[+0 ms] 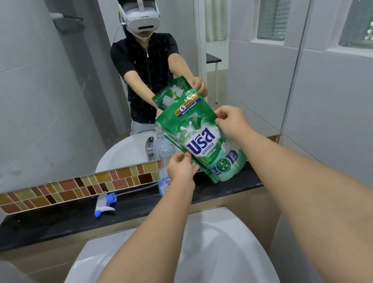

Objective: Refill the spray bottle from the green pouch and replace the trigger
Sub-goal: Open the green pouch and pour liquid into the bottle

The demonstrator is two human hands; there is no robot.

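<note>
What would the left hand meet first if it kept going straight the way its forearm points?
Probably the clear spray bottle just beyond the left hand, then the mirror; depth is unclear.

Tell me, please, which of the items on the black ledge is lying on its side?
The blue-and-white spray trigger, flat with its tube trailing; the clear spray bottle stands upright.

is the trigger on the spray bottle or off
Off: the trigger lies on the black ledge, left of the open-necked spray bottle.
</note>
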